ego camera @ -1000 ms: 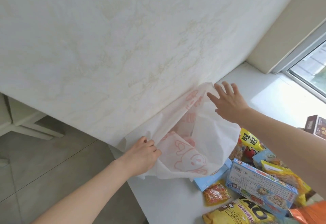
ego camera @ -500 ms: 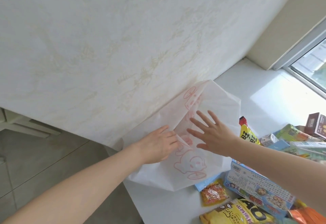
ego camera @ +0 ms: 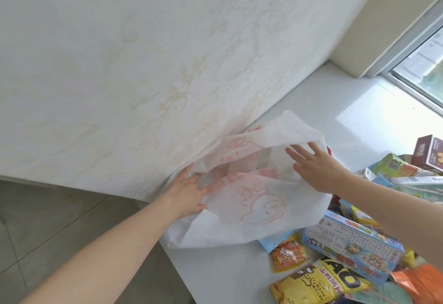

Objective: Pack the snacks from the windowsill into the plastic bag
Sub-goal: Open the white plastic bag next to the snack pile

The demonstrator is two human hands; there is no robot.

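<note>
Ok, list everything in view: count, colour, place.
plastic bag: one, white with pink print, windowsill's left end
blue box: one, blue, lower right of bag
yellow packet: one, yellow-black, bottom edge
small packet: one, orange-red, beside blue box
brown box: one, brown, far right
green packet: one, green, beside brown box
windowsill: one, white, below window
wall: one, cream, left
floor: one, grey, bottom left
left hand: one, bag's left edge, grip unclear
right hand: one, fingers spread on bag's top
</note>
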